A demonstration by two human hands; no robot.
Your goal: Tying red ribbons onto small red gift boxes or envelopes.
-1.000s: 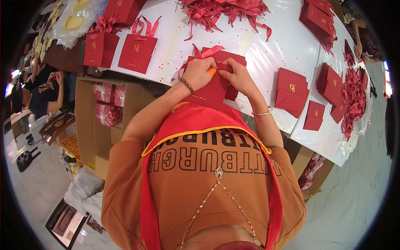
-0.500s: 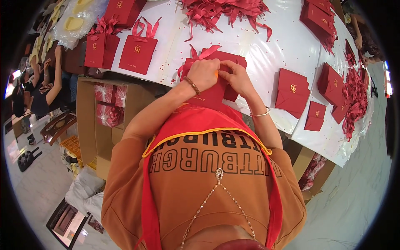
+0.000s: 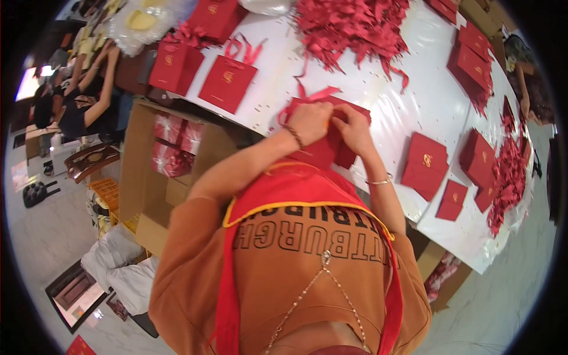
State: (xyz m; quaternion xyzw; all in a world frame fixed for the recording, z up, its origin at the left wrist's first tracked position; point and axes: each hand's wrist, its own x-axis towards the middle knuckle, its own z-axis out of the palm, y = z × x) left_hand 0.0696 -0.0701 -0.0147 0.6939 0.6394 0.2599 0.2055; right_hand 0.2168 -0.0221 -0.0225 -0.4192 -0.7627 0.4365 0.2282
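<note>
A red paper gift bag lies against my apron at the table's near edge, a red ribbon looping out above it. My left hand is closed on the bag's upper part, with a small orange spot showing at its fingertips. Right beside it, my right hand bends thumb and fingers into a pinch; whatever sits between them is hidden. More flat red bags lie beneath and behind my hands.
The white table carries a heap of red ribbons, a standing bag with handles and a bag stack at right. An open cardboard box stands at left. Co-workers' arms show at the far left and right.
The whole view has shifted, so the table's things sit lower and farther right. Both my hands keep nearly the same pose at the bag. At far left, a co-worker's arms have moved.
</note>
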